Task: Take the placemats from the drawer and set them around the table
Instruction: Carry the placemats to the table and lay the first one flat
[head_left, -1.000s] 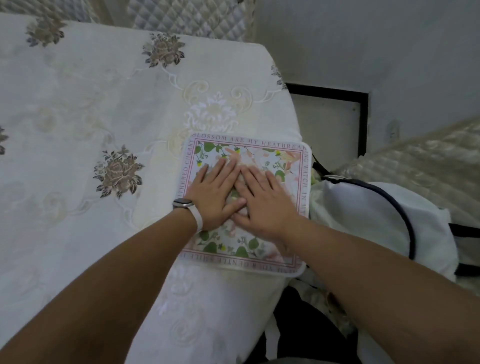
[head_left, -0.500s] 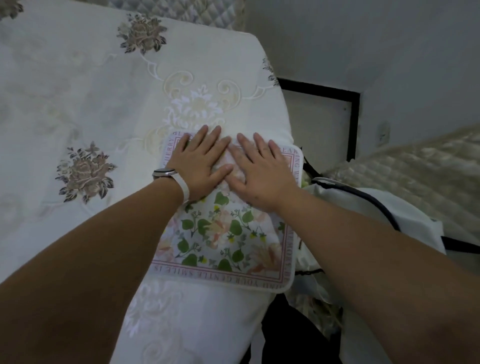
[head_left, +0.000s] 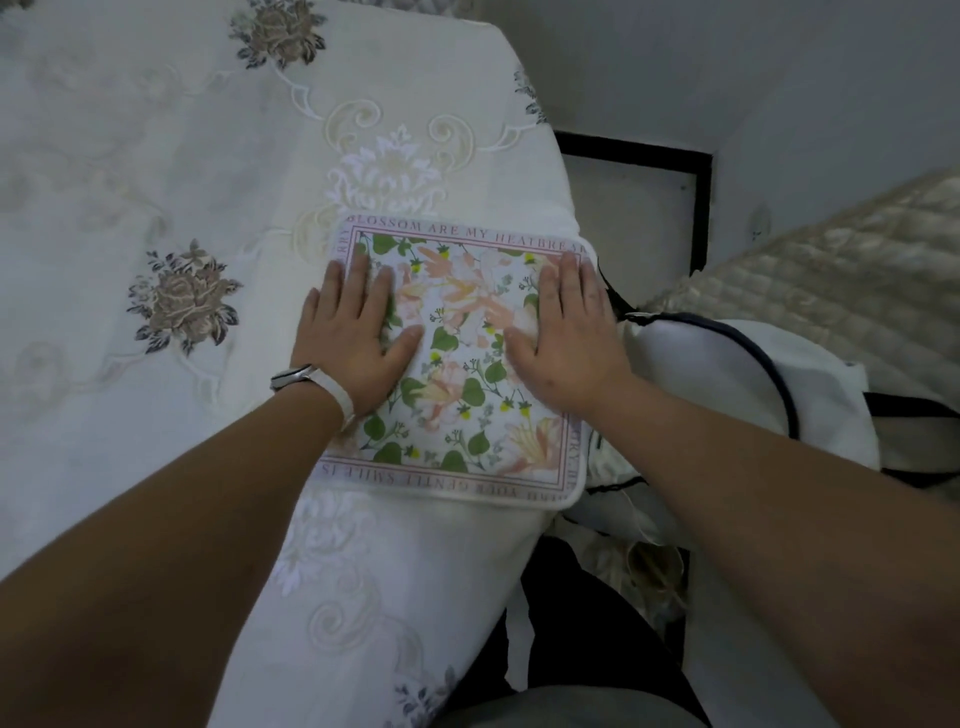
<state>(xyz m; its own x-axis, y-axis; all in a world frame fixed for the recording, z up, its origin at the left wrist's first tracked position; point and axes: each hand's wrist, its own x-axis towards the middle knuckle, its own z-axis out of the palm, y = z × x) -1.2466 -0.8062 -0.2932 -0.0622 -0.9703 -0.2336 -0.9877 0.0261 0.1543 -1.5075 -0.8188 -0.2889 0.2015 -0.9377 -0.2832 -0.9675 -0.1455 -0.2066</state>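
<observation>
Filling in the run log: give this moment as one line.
step: smoothing placemat | left hand: flat on left side | right hand: flat on right side | placemat: at table edge

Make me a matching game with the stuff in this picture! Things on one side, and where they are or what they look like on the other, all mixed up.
Things:
1. placemat
2. watch
3. left hand
4. right hand

Descriptions:
A. flat on the placemat's edge nearest the white bag
B. white strap, worn on a wrist
C. green leaves, peach flowers and a border of words, lying on the tablecloth
D. flat on the placemat's edge nearest the brown embroidered rose

Pairs: 1-C, 2-B, 3-D, 4-A
</observation>
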